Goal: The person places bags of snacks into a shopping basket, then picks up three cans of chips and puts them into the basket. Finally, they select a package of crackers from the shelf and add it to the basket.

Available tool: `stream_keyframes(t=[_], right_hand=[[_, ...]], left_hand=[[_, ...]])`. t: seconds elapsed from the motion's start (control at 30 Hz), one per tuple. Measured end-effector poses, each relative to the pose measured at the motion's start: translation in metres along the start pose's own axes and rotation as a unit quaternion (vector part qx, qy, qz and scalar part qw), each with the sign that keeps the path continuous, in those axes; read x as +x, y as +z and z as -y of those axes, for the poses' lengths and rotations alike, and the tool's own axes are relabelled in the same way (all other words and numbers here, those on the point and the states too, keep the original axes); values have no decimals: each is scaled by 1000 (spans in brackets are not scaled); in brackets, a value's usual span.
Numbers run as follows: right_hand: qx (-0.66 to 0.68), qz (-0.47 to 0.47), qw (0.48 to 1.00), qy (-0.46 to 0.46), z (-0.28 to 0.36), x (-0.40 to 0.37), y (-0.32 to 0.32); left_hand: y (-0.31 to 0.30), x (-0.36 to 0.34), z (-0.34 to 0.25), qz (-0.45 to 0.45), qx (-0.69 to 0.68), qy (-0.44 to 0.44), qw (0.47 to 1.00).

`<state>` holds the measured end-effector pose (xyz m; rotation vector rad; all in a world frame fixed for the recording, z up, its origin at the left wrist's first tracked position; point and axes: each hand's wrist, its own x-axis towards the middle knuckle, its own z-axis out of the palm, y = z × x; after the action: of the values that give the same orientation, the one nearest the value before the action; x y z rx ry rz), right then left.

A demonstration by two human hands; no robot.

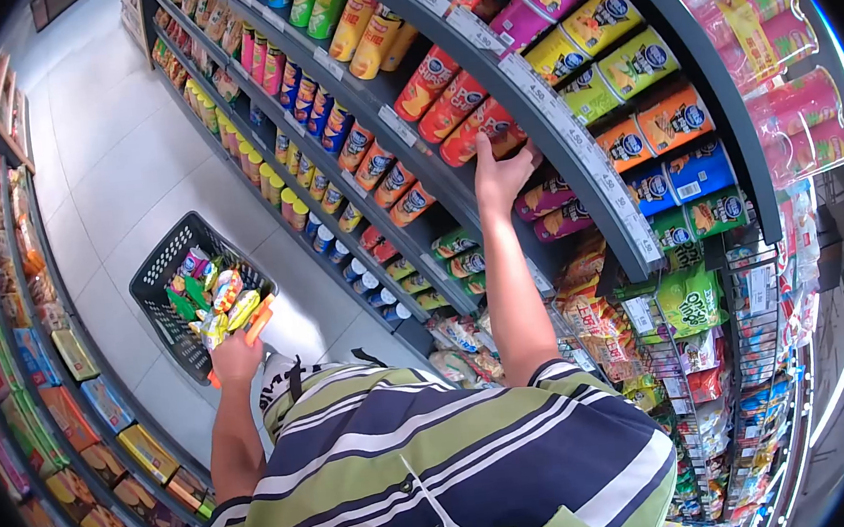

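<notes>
Judged from the raised arm: a reach for one red chip canister. To do it well, start near. Keep the black shopping basket hanging level, well below the grey shelf edge, to avoid tipping out the snack packs. Then, up at the rack, curl the thumb round a single canister. Grip it mid-body and draw it straight out from under the grey shelf edge, without nudging the neighbours off the row.

Left hand: low, far below and left of the grey shelf edge. Clenched in a fist round the orange handles, carrying the basket over the pale floor tiles.

Right hand: lifted on a straight arm to just under the grey shelf edge. Wide apart, fingers stretched up and a little fanned, thumb stuck out toward the purple packets. Nothing clasped, no pinch. Fingertips laid against the lowest red chip canister of the row; firm contact or a mere overlap, cannot tell for sure.

Beside that, further left along and below the grey shelf edge: orange canisters. Beyond and above the grey shelf edge: yellow-green tubs.
</notes>
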<state>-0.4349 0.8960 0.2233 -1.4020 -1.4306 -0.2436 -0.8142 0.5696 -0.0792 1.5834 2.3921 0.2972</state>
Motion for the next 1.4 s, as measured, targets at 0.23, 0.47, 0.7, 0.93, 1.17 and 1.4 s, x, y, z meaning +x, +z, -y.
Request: stream_keyframes(t=[0.23,0.47,0.7,0.93,1.17,1.4], right_hand=[[100,84,991,31,-28,55,35],[-238,92,960,-116,4,64,50],[-291,150,935,-136,16,72,60],[-260,153,937,-177,20,75,56],[-226,176,952,-109,29,69,41],[-227,141,960,-81,18,62,43]], left_hand=[[-25,21,22,32,-5,27,999],[-34,45,46,43,-8,55,998],[-30,63,65,34,3,73,997],[-36,80,78,50,-8,77,996],[-38,86,84,63,-21,85,994],[-38,93,87,25,-34,105,994]])
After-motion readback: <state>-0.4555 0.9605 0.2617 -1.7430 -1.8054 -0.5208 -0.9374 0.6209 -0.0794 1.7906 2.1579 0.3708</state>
